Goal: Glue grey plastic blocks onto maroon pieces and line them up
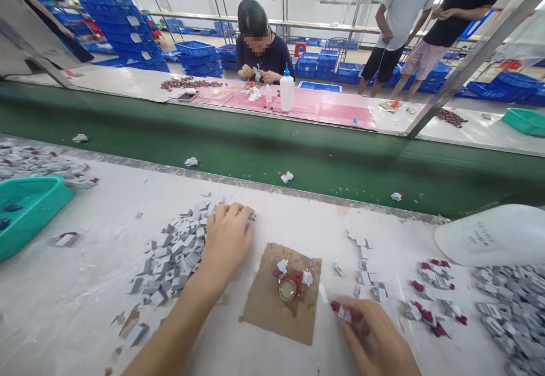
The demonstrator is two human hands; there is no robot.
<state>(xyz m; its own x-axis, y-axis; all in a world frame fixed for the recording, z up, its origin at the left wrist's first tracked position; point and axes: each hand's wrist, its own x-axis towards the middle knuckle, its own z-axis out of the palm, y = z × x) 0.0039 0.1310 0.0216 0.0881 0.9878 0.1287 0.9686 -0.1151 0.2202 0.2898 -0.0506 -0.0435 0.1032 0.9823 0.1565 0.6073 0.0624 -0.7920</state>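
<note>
My left hand (229, 234) lies over the far right edge of a pile of small grey block-like pieces (176, 257), fingers stretched forward and slightly apart; a grey piece shows by its fingertips. Between finger and thumb, my right hand (374, 333) grips a small grey-and-maroon piece (344, 312). Between the hands lies a square of brown cardboard (276, 313). On it sit a round bottle cap (288, 289) with pale liquid and two grey-and-maroon pieces, one at the back (282, 266) and one at the right (305, 277). A small white strip (323, 293) lies beside the cardboard.
Right: grey-and-maroon pieces (434, 274), a grey heap (511, 308) and a white container (489, 234). Left: a teal tray (38, 194). Beyond runs a green conveyor belt (238, 149) carrying a few pieces. Across it, a person (266, 46) handles a small piece near a squeeze bottle (286, 92).
</note>
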